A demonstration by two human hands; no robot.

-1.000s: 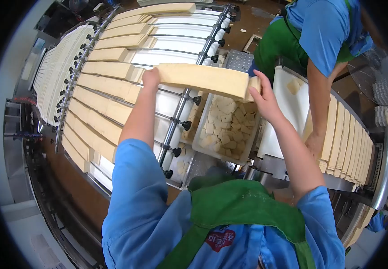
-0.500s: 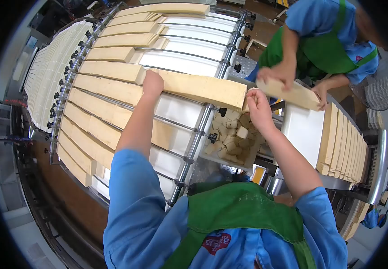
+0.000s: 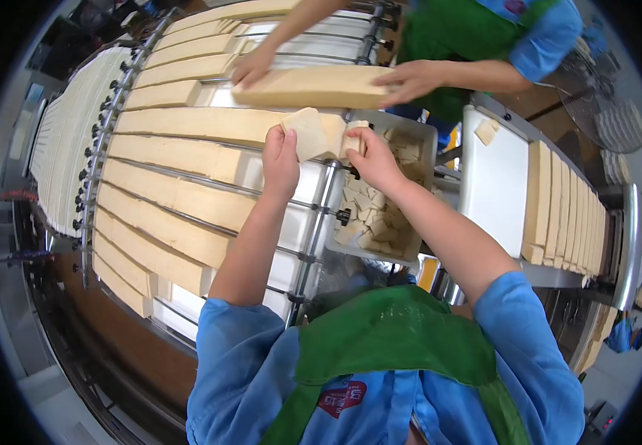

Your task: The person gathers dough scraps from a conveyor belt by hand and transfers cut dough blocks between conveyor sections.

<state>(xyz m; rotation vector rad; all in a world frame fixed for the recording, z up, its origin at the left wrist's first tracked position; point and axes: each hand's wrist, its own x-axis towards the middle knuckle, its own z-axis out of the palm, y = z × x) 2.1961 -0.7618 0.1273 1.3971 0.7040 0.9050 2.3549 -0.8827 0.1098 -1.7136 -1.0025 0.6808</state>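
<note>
My left hand is closed on a few thin, pale square dough sheets, thumb on top, held tilted above the right end of a long dough stack. Just right of it, my right hand pinches a small clump of the same sheets near the rail. Below and beside my right hand is a white bin with many loose dough squares in it.
Across from me, a co-worker's hands hold a long dough stack by both ends. More stacks lie in lanes between metal rods on the left. At right, a white belt carries a small piece and a row of stacks.
My hands have let go of the long stack and now hold loose sheets, closer together. The co-worker has swung from the right-hand belt to the lanes and holds a long stack there.
</note>
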